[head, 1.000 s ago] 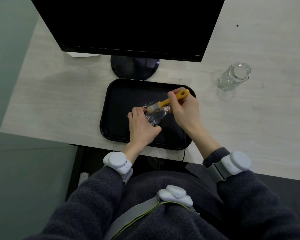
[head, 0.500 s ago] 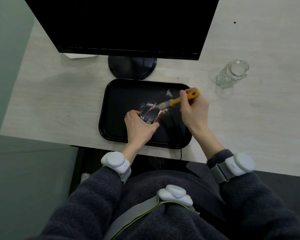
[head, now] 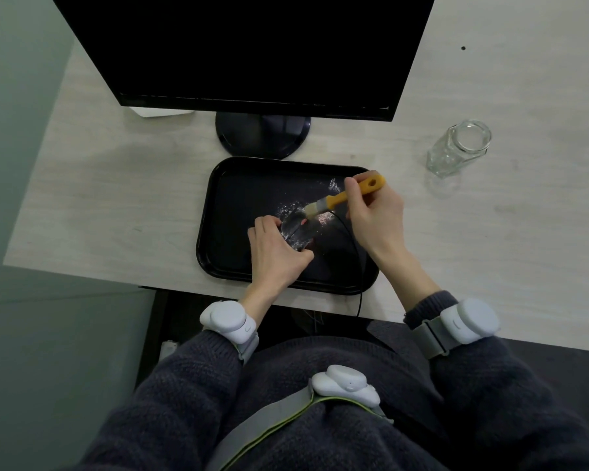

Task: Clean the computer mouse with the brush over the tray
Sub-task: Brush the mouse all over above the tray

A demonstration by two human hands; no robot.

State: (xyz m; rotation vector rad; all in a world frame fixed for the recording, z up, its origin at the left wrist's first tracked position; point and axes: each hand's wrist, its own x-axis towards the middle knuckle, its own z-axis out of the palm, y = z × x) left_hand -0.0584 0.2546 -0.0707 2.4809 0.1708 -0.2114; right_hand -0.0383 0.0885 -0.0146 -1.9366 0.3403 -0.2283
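Note:
A dark computer mouse (head: 298, 231) dusted with white powder sits over the black tray (head: 232, 205). My left hand (head: 276, 253) grips its near side and holds it steady. My right hand (head: 374, 212) holds a brush (head: 340, 198) with a yellow handle, tilted down to the left. The pale bristles touch the mouse's far right edge. White specks lie on the tray floor behind the mouse. The mouse's black cable (head: 356, 256) runs over the tray's near rim and off the desk edge.
A black monitor (head: 252, 49) on a round stand (head: 262, 137) is just behind the tray. An empty glass jar (head: 459, 151) stands on the pale desk (head: 116, 198) to the right. The desk's near edge runs just below the tray.
The brush swept right off the mouse's top, then came back left; its bristles now rest on the mouse's far right edge. My left hand has kept its hold.

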